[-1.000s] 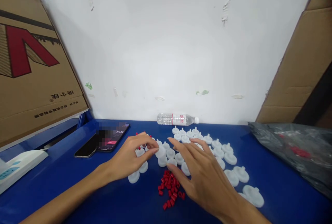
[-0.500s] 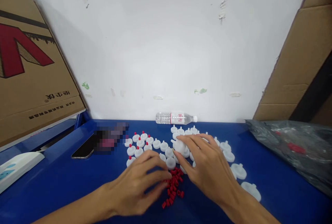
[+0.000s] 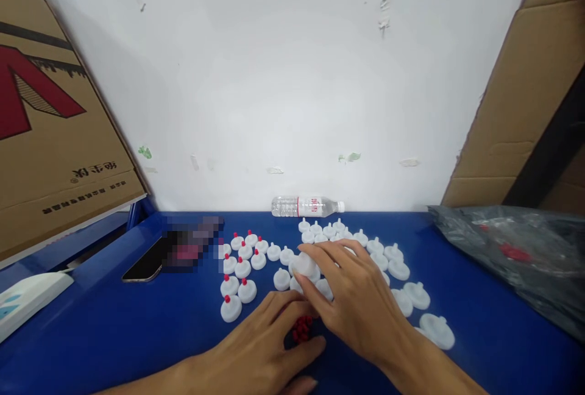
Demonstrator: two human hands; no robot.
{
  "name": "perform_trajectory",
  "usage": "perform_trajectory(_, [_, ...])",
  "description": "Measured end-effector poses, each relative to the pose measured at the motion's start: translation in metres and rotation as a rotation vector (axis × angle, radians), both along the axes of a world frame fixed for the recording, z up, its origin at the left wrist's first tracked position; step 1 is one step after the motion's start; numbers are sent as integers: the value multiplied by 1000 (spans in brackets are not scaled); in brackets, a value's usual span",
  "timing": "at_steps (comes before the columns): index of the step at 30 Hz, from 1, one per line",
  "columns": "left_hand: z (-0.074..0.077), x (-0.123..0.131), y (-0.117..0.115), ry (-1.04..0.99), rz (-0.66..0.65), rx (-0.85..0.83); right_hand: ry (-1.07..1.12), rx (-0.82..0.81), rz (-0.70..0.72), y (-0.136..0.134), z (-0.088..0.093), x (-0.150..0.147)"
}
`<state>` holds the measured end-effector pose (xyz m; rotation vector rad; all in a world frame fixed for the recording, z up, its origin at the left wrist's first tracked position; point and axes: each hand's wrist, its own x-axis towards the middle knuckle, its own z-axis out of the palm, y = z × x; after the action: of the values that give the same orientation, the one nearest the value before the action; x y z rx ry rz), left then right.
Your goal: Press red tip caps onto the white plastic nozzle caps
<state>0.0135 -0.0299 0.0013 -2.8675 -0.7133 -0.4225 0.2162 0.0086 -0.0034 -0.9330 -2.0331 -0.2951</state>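
On the blue table (image 3: 137,334) lie many round white plastic pieces, each with a short spout. Several at the left (image 3: 240,267) carry red caps; those at the right (image 3: 397,268) are bare. My right hand (image 3: 361,303) pinches one bare white piece (image 3: 304,264) between thumb and fingertips. My left hand (image 3: 260,352) lies near the front edge. It curls over a small pile of red caps (image 3: 301,328), with thumb and forefinger closed around the pile. Most of the pile is hidden under that hand.
A phone (image 3: 148,266) lies at the left. A clear water bottle (image 3: 306,206) lies on its side against the white wall. A cardboard box (image 3: 55,139) leans at the left, more cardboard (image 3: 525,96) at the right. A dark plastic bag (image 3: 516,255) covers the right side. A white device (image 3: 22,297) sits far left.
My left hand has drawn back from the capped pieces to the red caps near the front. My right hand has closed on a white piece. The view has tilted slightly.
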Motion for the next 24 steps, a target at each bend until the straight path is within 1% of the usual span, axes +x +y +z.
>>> perform_trajectory(3, [-2, 1, -1, -43, -28, 11, -9, -15, 7, -1, 0, -1])
perform_trajectory(6, [-3, 1, 1, -89, -64, -16, -13, -14, 18, -1, 1, -2])
perform_trajectory(12, [-1, 2, 5, -113, -194, -40, -20, -30, 23, -1, -1, -2])
perform_trajectory(14, [-2, 2, 5, -119, -204, -42, -23, -28, 19, -1, -1, -1])
perform_trajectory(19, [-4, 1, 6, -106, -183, -65, -26, -36, 24, -1, -1, -2])
perform_trajectory(24, [0, 0, 4, -171, -230, -62, -23, -19, 21, -2, 0, -2])
